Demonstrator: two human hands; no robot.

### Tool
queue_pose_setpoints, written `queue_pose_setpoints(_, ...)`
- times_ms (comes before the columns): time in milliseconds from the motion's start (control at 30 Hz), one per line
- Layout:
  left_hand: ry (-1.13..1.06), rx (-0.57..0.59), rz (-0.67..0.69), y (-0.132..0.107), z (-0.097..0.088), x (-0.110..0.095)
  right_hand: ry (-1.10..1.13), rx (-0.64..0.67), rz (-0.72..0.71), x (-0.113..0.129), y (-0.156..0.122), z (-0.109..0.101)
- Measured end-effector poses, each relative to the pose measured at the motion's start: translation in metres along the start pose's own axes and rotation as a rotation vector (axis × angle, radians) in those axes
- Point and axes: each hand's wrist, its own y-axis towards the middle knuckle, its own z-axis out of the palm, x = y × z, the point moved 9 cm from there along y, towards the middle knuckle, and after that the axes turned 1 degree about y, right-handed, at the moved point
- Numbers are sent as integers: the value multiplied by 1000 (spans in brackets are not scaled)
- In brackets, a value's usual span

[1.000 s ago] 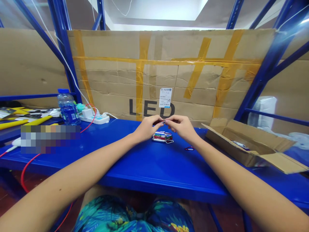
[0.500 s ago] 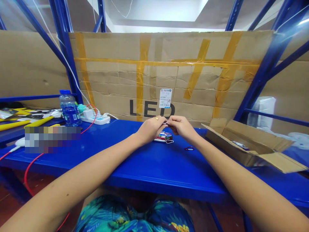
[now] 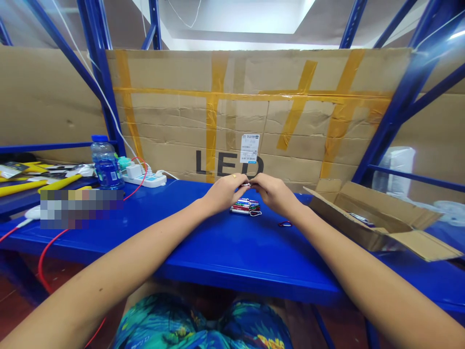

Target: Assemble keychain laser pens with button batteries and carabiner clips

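Note:
My left hand [image 3: 225,192] and my right hand [image 3: 273,193] meet above the back of the blue table [image 3: 232,252], fingertips pinched together. Between them is a small shiny piece [image 3: 246,184], mostly covered by the fingers; its kind cannot be made out. A gold-coloured ring is on the left hand. Just below the hands lies a stack of slim metal pieces [image 3: 245,207] in red, green, blue and silver, with a silver clip loop at its right end. A small red carabiner [image 3: 285,224] rests alone on the table beneath my right wrist.
At right stands an open cardboard box [image 3: 363,232] with a few metal pieces inside. On the left are a blue-capped bottle [image 3: 107,162], a white power strip [image 3: 148,181], red cables and yellow-handled items [image 3: 60,184]. A taped cardboard sheet [image 3: 174,121] walls the back.
My fingers have shifted slightly around the small shiny piece, and a little more of it shows. The view has moved a touch; the stack and the carabiner lie as before.

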Motion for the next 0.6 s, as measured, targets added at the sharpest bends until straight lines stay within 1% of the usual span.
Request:
queue_pose_setpoints(100, 31, 24, 22, -1, 2, -2, 12, -7, -24, 1, -1, -1)
queue_pose_setpoints(167, 109, 38, 60, -1, 4, -5, 73, -10, 8, 0, -1, -3)
queue_pose_setpoints(267, 218, 53, 123, -2, 6, -11, 164, 18, 122, -5, 1, -4)
queue_pose_setpoints(367, 263, 66, 170, -3, 8, -17, 300, 103, 285, -14, 1, 3)
queue_pose_setpoints(433, 255, 75, 186, -3, 9, -20, 442, 182, 410, -21, -1, 13)
queue_pose_setpoints(500, 200, 75, 173, -3, 8, -19, 555, 237, 511, -26, -5, 22)
queue_pose_setpoints(533, 153, 67, 151, -2, 7, -17, 574, 239, 540, -28, -6, 24)
queue_pose_setpoints(600, 45, 36, 84, -2, 2, -11, 519, 174, 534, -31, -4, 19)
